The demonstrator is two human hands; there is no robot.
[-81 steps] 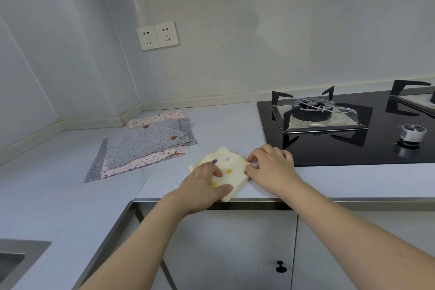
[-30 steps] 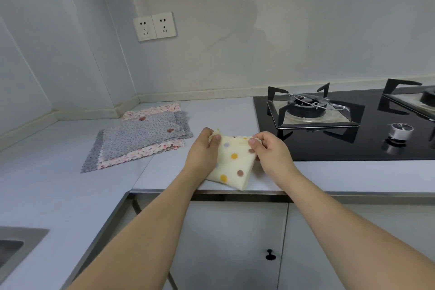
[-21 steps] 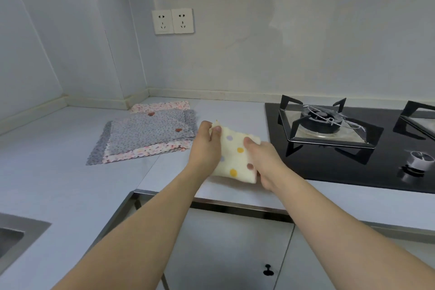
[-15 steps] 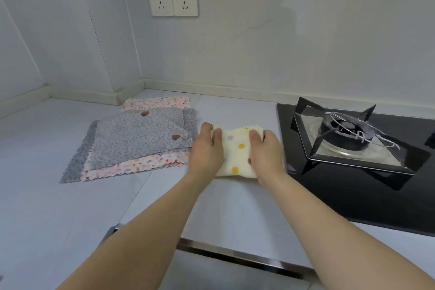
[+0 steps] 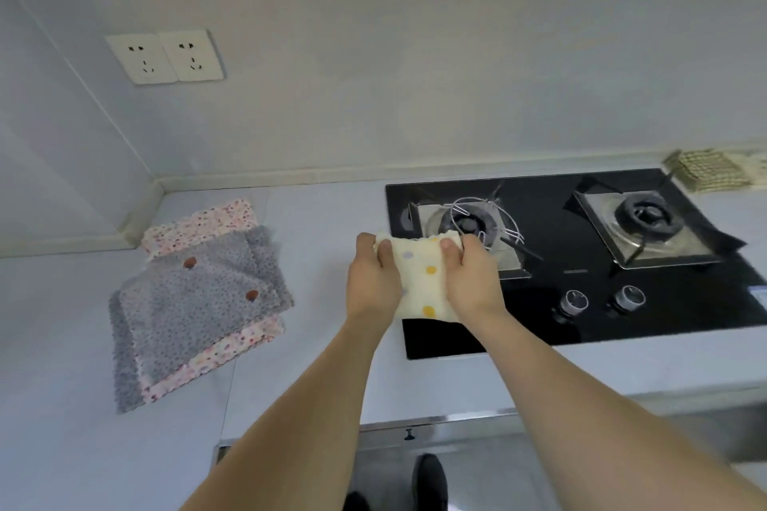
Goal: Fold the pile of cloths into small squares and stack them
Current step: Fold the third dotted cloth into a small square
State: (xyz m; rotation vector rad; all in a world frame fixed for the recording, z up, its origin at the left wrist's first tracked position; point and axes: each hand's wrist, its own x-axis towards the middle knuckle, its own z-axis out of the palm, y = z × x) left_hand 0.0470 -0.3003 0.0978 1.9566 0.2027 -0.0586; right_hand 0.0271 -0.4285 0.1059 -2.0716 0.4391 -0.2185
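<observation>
Now, hands: left hand (image 5: 370, 282) and right hand (image 5: 471, 280) pinch the dotted cloth (image 5: 421, 280) between them.
Cloth direction: long side runs away from the person.
Hidden: both side edges, under fingers.
Look: pale yellow, folded small, colored dots.
Left of hands: flat cloth pile (image 5: 199, 303).
Right of hands: black stove (image 5: 581, 253).

A small pale mark on the hob (image 5: 647, 303), between burners and knobs, is too blurred to read; no other text shows.
</observation>
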